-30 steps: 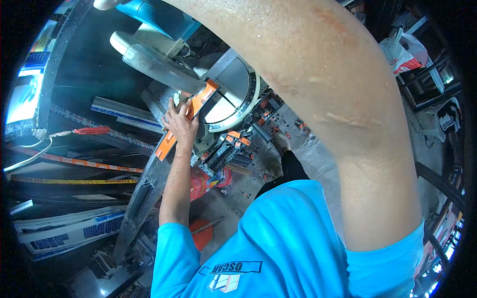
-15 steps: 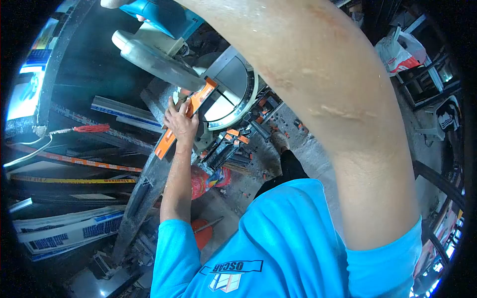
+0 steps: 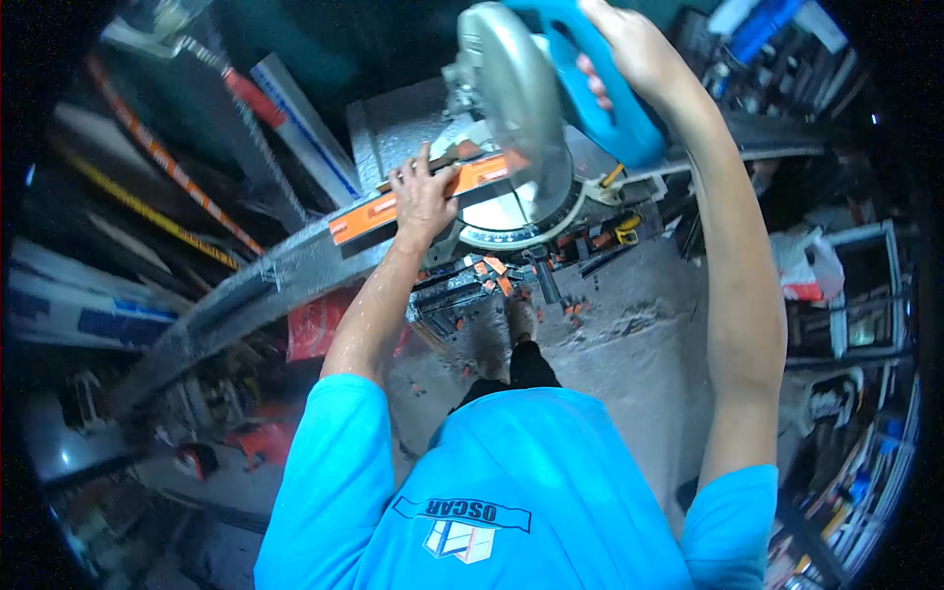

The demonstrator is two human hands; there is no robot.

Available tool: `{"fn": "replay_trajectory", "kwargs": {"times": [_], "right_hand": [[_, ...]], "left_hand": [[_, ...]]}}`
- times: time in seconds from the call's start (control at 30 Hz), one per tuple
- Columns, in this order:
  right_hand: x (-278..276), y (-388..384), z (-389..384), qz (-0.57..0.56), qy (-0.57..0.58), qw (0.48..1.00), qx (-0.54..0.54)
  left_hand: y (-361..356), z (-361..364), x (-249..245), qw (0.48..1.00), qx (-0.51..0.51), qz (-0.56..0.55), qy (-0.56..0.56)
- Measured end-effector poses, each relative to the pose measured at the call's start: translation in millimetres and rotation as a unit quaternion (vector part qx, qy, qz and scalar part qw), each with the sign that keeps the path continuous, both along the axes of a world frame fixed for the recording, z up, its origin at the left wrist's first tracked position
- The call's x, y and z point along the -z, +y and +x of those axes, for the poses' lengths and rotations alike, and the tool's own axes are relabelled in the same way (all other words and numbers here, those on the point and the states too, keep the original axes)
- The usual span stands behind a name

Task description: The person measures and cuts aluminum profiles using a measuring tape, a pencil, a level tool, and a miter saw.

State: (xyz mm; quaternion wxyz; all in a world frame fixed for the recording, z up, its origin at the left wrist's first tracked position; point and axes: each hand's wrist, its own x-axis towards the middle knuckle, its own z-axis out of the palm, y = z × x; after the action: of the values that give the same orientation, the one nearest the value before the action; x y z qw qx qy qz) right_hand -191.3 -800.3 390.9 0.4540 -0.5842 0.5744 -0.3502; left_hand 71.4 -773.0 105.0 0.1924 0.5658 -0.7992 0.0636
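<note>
My left hand (image 3: 425, 202) lies over a long bar with an orange face (image 3: 369, 218), its fingers and thumb holding it against the bed of a mitre saw. The bar's right end reaches to the saw's grey blade guard (image 3: 511, 84), which looks blurred at its lower edge. My right hand (image 3: 634, 54) is wrapped round the teal saw handle (image 3: 600, 88), with fingertips showing through its opening. Below the guard is the round saw table (image 3: 492, 218) with a pale scale along its front. The cutting edge itself is not clear.
Several orange and dark offcuts (image 3: 497, 270) lie below the saw. Long profiles, including an orange one (image 3: 162, 152) and a yellow one (image 3: 138, 202), stand at left. A metal beam (image 3: 236, 295) runs leftward. A plastic bag (image 3: 811, 270) and a frame (image 3: 865, 290) stand at right.
The view has swung round, so the saw appears nearer the centre and my right hand with the teal handle shows fully. My left hand still holds the orange-faced bar.
</note>
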Motion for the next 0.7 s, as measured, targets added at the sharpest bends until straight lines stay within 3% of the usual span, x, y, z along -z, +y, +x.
{"fn": "replay_trajectory", "kwargs": {"times": [0.23, 0.7], "right_hand": [[33, 49, -13, -0.047, -0.004, 0.995, 0.087], [56, 56, -24, -0.061, -0.007, 0.996, 0.066]], "left_hand": [[2, 2, -2, 0.999, -0.001, 0.014, 0.033], [2, 1, 0, 0.999, -0.005, 0.017, 0.038]]}}
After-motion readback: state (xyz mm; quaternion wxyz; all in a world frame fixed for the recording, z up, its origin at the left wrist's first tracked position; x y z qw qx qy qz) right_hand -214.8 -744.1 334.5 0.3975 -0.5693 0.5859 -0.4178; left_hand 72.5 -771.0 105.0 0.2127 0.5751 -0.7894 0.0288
